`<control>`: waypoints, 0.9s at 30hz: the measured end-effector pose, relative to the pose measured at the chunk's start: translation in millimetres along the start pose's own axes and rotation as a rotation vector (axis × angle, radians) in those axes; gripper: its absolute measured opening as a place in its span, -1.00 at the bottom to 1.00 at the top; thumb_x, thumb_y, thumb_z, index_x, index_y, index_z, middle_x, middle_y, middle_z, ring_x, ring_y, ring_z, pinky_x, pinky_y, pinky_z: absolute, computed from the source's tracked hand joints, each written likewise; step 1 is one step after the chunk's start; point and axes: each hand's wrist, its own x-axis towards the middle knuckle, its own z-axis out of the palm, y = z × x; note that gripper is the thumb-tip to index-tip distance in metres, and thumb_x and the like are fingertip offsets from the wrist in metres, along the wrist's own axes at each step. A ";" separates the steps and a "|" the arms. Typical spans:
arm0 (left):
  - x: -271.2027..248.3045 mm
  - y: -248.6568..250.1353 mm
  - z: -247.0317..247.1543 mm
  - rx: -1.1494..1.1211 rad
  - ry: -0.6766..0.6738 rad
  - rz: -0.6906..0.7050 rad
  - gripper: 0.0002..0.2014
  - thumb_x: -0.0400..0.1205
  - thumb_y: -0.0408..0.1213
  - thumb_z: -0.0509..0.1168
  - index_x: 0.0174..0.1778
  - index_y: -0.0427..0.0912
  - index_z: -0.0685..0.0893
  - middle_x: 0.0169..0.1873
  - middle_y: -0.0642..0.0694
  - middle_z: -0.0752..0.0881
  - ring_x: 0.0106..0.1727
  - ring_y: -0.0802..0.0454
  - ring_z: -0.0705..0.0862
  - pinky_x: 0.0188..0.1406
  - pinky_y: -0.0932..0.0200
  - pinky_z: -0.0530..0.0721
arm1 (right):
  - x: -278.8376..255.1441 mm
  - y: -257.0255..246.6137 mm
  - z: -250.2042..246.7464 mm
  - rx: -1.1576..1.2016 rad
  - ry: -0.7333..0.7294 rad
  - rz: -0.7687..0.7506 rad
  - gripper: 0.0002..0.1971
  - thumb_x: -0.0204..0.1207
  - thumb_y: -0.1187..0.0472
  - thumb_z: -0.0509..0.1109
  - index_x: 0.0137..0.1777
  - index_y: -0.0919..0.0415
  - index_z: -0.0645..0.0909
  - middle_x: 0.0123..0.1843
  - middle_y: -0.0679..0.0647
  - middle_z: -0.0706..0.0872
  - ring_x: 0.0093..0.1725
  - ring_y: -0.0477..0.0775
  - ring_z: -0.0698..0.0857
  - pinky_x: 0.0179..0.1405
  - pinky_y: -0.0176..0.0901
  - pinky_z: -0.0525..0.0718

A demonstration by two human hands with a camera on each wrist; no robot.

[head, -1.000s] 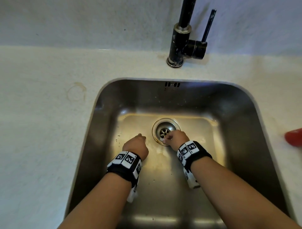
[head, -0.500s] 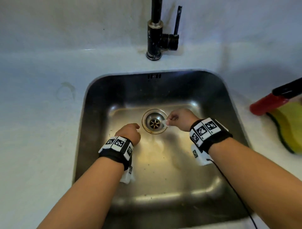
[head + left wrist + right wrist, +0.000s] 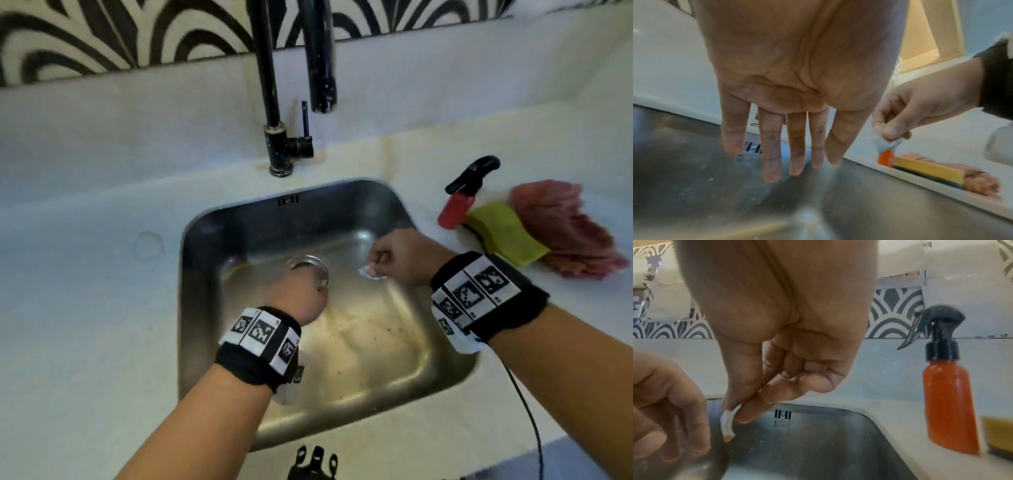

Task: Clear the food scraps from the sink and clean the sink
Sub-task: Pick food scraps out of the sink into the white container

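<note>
Lifting this soggy little white scrap out of the drain finally worked: half a second back my right hand was pinching it right at the drain's rim, and now it's up above the right side of the sink floor with the scrap dangling between thumb and forefinger, other fingers curled in. It's got a yellowish tip on the bottom, no clue what it was. My left hand has slid over so it now sits over the drain's near edge, fingers straight and relaxed, holding nothing. So one scrap is out, I reckon, but the job's barely started: there are dark specks and a yellowish smear across the steel floor, and none of the cleaning gear has been touched. As for the surface, it's a pale speckled worktop with a faint ring stain to the left of the sink, and on the right an orange spray bottle standing by the rim, a yellow sponge just beside it and a pinkish cloth up against the sponge. Black tap at the back, black-and-white patterned tiles behind it. No bin in sight, so I can't tell where this scrap goes yet.
</note>
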 end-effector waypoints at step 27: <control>-117.3 292.0 152.7 0.179 -0.072 0.203 -0.58 0.70 -0.07 0.12 0.50 0.01 0.43 0.55 0.01 0.35 0.47 -0.08 0.45 0.39 -0.05 0.50 | -276.9 193.0 -8.9 0.058 -0.004 0.091 -0.87 0.57 0.19 0.38 0.00 0.17 0.73 0.01 0.05 0.77 -0.16 -0.05 0.60 -0.16 -0.29 0.50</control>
